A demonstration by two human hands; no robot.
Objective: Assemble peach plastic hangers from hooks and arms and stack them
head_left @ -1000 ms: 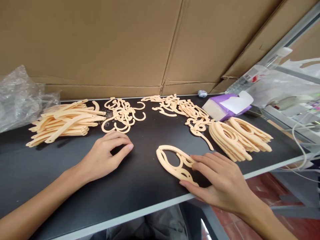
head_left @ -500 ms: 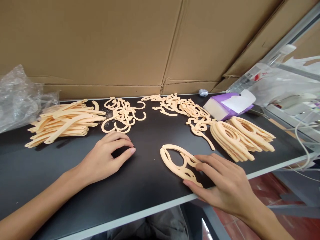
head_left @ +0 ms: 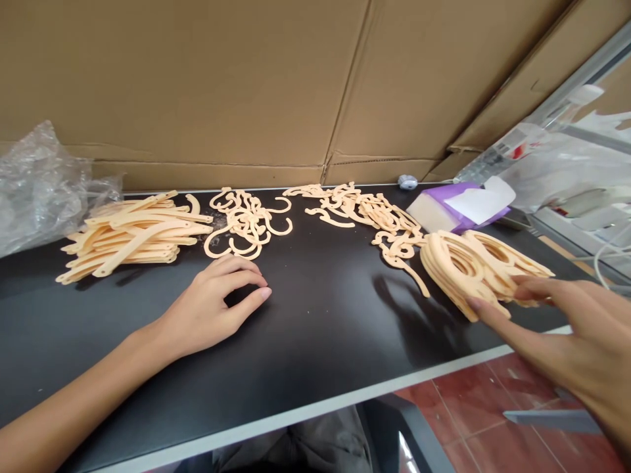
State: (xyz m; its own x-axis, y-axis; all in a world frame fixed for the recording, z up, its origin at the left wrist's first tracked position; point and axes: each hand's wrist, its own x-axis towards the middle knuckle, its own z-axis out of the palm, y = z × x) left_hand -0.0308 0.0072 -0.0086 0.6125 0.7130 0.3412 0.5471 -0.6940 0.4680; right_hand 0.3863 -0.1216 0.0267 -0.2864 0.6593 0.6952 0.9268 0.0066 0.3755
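My right hand [head_left: 566,325] is at the right, over the stacked folded plastic hangers [head_left: 448,272]. Its thumb and fingers grip the end of a cream folded hanger [head_left: 456,263] on top of the near stack. My left hand [head_left: 224,299] rests on the dark tabletop, fingers loosely curved, thumb and forefinger apart with nothing between them. Just beyond it lies a loose heap of cream hooks [head_left: 244,223]. Long curved hanger arms [head_left: 138,233] are piled to its left. More small curved pieces [head_left: 382,213] are scattered toward the back right.
Crumpled clear plastic [head_left: 39,190] sits at the back left. A purple tissue pack [head_left: 446,203] stands behind the hanger stacks. Cardboard [head_left: 221,79] walls off the back. The table's pale front edge [head_left: 296,408] runs before me, with red floor tiles [head_left: 468,401] below right.
My right hand has carried the folded hanger from the middle front of the table rightward onto the stack. My left hand has stayed in place; the view has shifted slightly.
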